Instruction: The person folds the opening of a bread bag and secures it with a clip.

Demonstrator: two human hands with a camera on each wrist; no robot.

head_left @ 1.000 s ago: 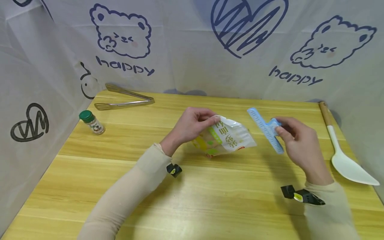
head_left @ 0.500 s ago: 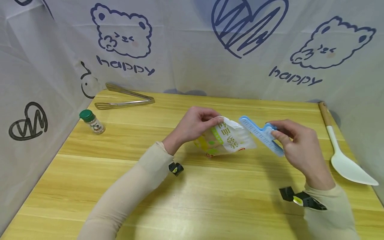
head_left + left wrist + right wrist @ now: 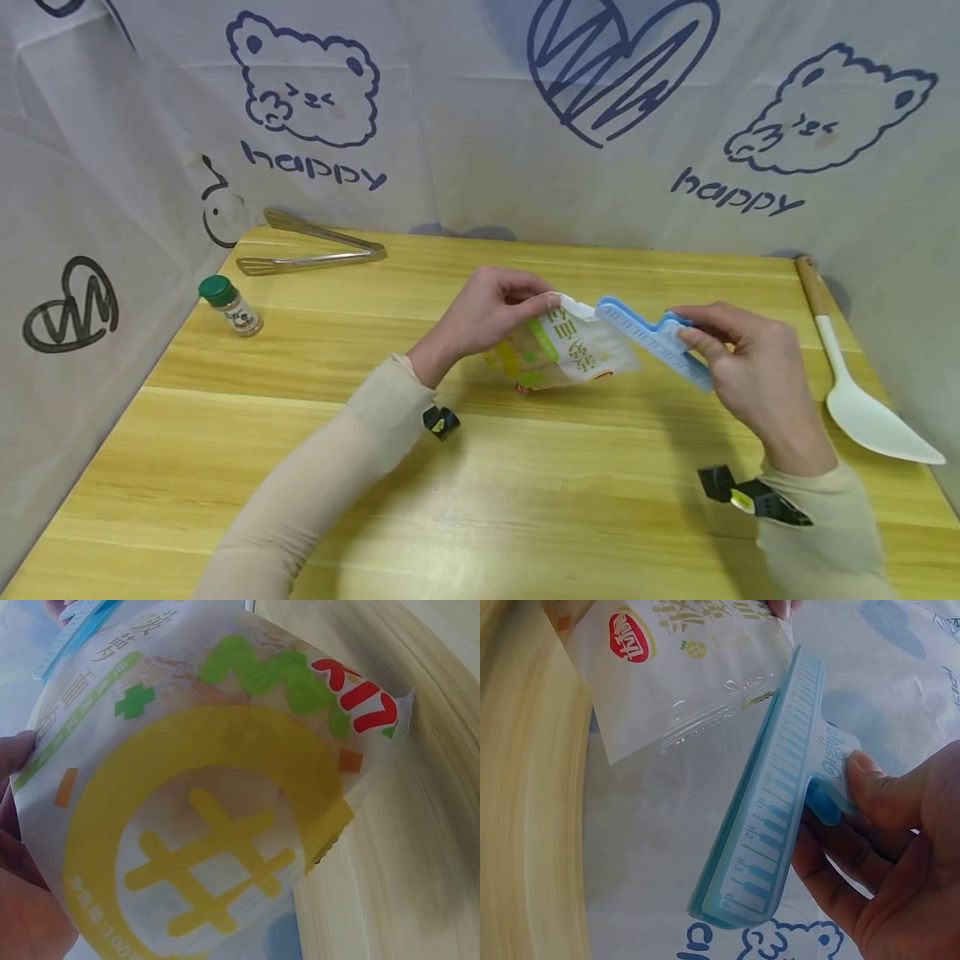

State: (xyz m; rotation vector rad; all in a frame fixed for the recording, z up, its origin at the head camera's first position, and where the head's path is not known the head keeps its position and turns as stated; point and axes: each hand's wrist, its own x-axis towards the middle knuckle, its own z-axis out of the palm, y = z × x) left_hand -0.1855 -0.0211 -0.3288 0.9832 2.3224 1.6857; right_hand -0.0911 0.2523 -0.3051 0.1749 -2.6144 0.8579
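Note:
A printed plastic food bag (image 3: 581,346), white with yellow and green, is pinched along its upper edge by my left hand (image 3: 495,312). In the left wrist view the bag (image 3: 217,795) shows a large yellow ring and green lettering. My right hand (image 3: 750,371) grips a long blue bag clip (image 3: 656,337) by its handle tabs, thumb on top. The right wrist view shows piano-key markings along the clip (image 3: 769,802), its upper end right at the bag's open-looking edge (image 3: 720,712). Its long jaws look nearly together at the lower end.
Metal tongs (image 3: 315,250) lie at the table's back left. A small spice jar with a green lid (image 3: 231,307) stands near the left edge. Along the right edge lies a white spatula with a wooden handle (image 3: 862,392). A drawn-on white cloth (image 3: 450,125) hangs behind the table.
The right hand has brought the clip leftward, so its far end now overlaps the bag's edge in the head view. The left hand and bag have shifted slightly right.

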